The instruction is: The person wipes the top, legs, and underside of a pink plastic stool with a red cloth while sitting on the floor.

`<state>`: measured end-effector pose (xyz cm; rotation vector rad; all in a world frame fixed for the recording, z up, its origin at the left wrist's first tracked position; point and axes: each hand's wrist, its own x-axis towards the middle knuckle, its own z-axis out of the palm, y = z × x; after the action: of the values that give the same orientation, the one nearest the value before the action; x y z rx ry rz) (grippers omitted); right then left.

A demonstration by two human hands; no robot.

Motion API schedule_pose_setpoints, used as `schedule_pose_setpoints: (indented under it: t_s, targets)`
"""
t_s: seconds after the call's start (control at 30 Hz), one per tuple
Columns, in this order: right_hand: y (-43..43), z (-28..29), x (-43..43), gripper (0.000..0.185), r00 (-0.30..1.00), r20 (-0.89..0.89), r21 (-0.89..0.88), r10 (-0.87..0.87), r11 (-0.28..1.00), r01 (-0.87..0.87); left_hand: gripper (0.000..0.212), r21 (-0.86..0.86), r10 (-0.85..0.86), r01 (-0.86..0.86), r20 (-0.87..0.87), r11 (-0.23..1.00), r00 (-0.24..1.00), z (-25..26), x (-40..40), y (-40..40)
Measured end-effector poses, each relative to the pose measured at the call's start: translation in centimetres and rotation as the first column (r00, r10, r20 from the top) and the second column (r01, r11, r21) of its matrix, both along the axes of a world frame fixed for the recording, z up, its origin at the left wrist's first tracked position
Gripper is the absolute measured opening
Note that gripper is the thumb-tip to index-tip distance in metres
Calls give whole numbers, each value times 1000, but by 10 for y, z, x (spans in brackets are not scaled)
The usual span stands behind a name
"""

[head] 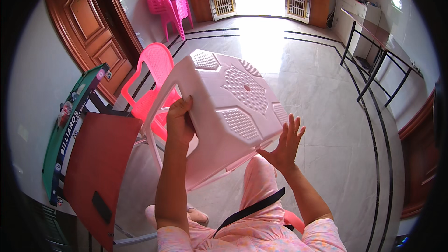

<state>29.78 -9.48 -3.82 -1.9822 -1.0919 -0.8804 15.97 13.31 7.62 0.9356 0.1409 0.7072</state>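
A pale pink plastic stool (241,94) is held up, tilted, in front of me, its textured seat facing up and toward me. My left hand (180,119) grips the stool's side at the opening between its legs, thumb on the outer face. My right hand (285,143) is spread open beside the seat's near right corner, fingers apart. Whether its thumb touches the stool I cannot tell. Behind the stool stands a bright pink plastic armchair (157,66), partly covered by it.
To my left is a red-topped folding table (101,154) with a black phone-like object (102,207); beyond it stands a small billiard table (75,126). Stacked pink chairs (175,5) are at the back left. A narrow metal-legged table (381,38) and white cabinet (351,17) line the right wall.
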Motion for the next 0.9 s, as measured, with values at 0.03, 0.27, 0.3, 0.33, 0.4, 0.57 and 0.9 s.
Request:
schedule_pose_setpoints:
  t_s: [0.03, 0.27, 0.3, 0.33, 0.4, 0.57, 0.9]
  targets:
    - [-2, 9, -5, 98, 998, 57, 5, 7, 1000, -8, 26, -17, -17, 17, -24, 1000, 1000, 5, -2, 2]
    - [-11, 43, -45, 65, 982, -69, -72, 178, 980, -183, 23, -33, -141, 138, -189, 990, 972, 19, -10, 0]
    - [-13, 47, -49, 65, 981, -63, -71, 186, 979, -190, 23, -30, -134, 131, -184, 991, 974, 19, -10, 1]
    - [-17, 48, -54, 66, 980, -23, -24, 199, 980, -200, 23, -24, -173, 172, -221, 985, 960, 18, -10, 4]
    - [-27, 54, -64, 63, 978, 5, -6, 208, 978, -208, 21, -43, -234, 231, -275, 972, 933, 22, -10, -2]
    - [-43, 57, -76, 70, 986, -15, -89, 167, 982, -167, 26, -119, -285, 259, -337, 958, 898, -6, 0, -15]
    - [-66, 8, -75, 72, 945, -28, 60, 325, 945, -323, 30, 515, 213, 115, -535, 850, 817, 9, -14, -14]
